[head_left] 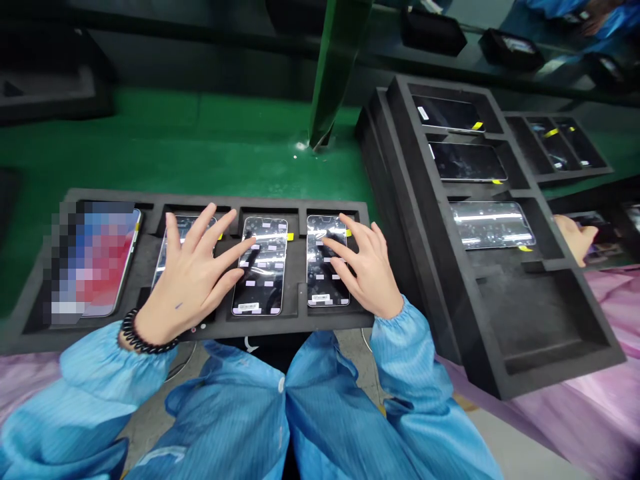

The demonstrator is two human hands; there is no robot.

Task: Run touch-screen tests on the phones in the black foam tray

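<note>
Near the left edge of the black foam tray (300, 325), a glossy phone with a red-and-blue screen (117, 260) is partly blurred by pixelation. The adjacent dark glass phone (183, 225) is largely hidden by the bare left hand (193, 277). Print on the small white rectangular labels (249, 307) cannot be read.

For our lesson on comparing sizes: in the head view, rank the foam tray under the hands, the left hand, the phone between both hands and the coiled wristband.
1. Foam tray
2. Left hand
3. Phone between both hands
4. Coiled wristband

text: none readable | white labels (249, 307) on phones (261, 273): print too small
</note>
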